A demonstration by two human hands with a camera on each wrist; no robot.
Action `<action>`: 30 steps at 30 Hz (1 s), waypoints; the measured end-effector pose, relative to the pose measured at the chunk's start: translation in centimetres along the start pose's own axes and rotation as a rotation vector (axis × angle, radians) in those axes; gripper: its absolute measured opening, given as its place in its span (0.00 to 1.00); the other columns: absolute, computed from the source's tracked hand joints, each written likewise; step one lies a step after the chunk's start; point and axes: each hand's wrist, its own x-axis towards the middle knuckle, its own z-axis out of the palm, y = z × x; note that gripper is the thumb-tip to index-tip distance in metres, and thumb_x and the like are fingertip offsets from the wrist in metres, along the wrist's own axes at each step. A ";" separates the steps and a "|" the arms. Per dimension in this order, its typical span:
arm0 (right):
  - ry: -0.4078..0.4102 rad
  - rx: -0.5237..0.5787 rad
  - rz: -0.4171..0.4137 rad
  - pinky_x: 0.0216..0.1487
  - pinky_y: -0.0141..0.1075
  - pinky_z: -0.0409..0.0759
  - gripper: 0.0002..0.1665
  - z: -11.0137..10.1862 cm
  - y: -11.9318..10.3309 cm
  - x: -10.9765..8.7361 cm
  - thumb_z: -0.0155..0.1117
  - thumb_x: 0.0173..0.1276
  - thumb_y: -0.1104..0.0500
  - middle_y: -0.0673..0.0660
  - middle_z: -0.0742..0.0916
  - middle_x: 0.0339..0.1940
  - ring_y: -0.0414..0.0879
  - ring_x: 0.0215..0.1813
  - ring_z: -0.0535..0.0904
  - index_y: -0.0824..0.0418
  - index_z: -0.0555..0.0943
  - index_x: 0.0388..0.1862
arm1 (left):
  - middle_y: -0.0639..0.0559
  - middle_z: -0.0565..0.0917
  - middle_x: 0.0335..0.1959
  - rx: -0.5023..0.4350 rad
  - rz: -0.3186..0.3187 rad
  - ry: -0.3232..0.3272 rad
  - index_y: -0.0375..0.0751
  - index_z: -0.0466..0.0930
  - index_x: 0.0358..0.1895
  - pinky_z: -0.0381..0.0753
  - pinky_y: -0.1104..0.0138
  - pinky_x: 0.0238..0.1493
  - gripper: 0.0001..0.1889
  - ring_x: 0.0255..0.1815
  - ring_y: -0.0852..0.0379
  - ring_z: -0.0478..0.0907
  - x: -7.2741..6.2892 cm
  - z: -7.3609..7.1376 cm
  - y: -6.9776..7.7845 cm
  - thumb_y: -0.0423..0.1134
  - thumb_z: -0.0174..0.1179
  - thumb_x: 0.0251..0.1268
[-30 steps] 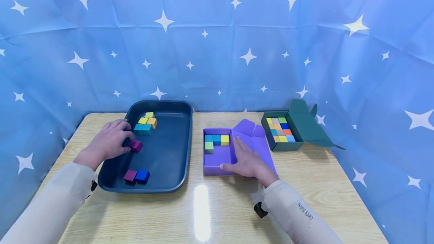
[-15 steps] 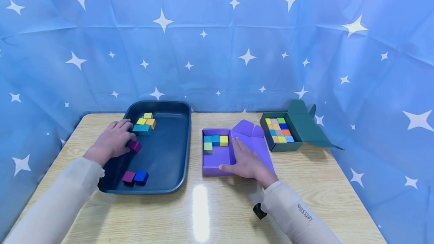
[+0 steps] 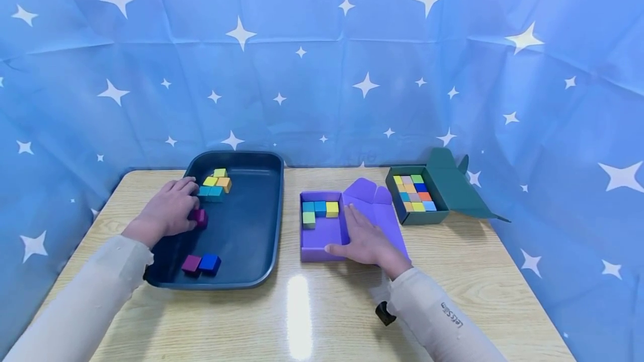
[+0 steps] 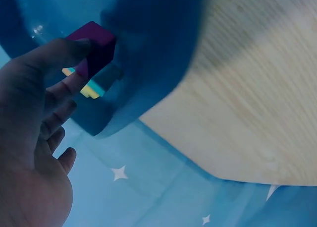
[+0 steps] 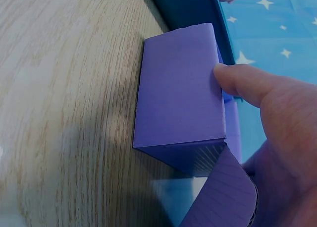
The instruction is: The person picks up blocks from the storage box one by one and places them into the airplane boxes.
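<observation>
Inside the dark blue tray (image 3: 251,211), my left hand (image 3: 166,211) pinches a magenta cube (image 4: 101,43) between thumb and index finger, the other fingers loosely bent behind it. Another magenta cube (image 3: 192,264) and a blue cube (image 3: 209,263) lie side by side near the tray's front. Beyond the hand sit teal cubes (image 3: 215,194), yellow cubes (image 3: 210,181) and an orange one. My right hand (image 3: 369,242) lies with straight fingers over the lid side of an open purple box (image 3: 322,255), its thumb touching the front rim. Blue, yellow and light green cubes stand in that box.
A dark green box (image 3: 425,218) filled with colourful cubes stands at the back right, its lid (image 3: 458,189) folded out to the right. Behind the wooden table (image 3: 241,323) hangs a blue curtain (image 3: 322,60) with white stars.
My left hand has shifted slightly to the right and its thumb and index finger have taken hold of the magenta cube, which has turned a little. My right hand stays in place.
</observation>
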 end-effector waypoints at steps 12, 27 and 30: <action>0.002 0.002 0.002 0.78 0.60 0.47 0.67 0.1 0.0 0.0 0.62 0.58 0.29 0.59 0.46 0.82 0.57 0.82 0.42 0.60 0.39 0.80 | 0.37 0.74 0.61 -0.058 0.027 0.082 0.41 0.83 0.38 0.57 0.38 0.71 0.16 0.72 0.35 0.55 0.6 -3.9 1.6 0.48 0.69 0.50; 0.009 0.007 -0.007 0.77 0.62 0.48 0.67 0.1 -0.1 -0.1 0.63 0.58 0.30 0.60 0.46 0.82 0.57 0.82 0.42 0.61 0.39 0.80 | 0.45 0.76 0.61 -0.033 0.201 0.174 0.46 0.85 0.34 0.57 0.47 0.76 0.17 0.75 0.44 0.58 5.3 -7.7 9.9 0.56 0.67 0.54; 0.007 0.005 -0.005 0.77 0.62 0.47 0.67 0.1 -0.1 -0.1 0.63 0.58 0.30 0.59 0.46 0.82 0.57 0.82 0.42 0.60 0.39 0.80 | 0.46 0.76 0.62 -0.037 0.219 0.170 0.47 0.85 0.37 0.57 0.48 0.76 0.18 0.75 0.45 0.57 6.4 -8.2 11.8 0.58 0.66 0.54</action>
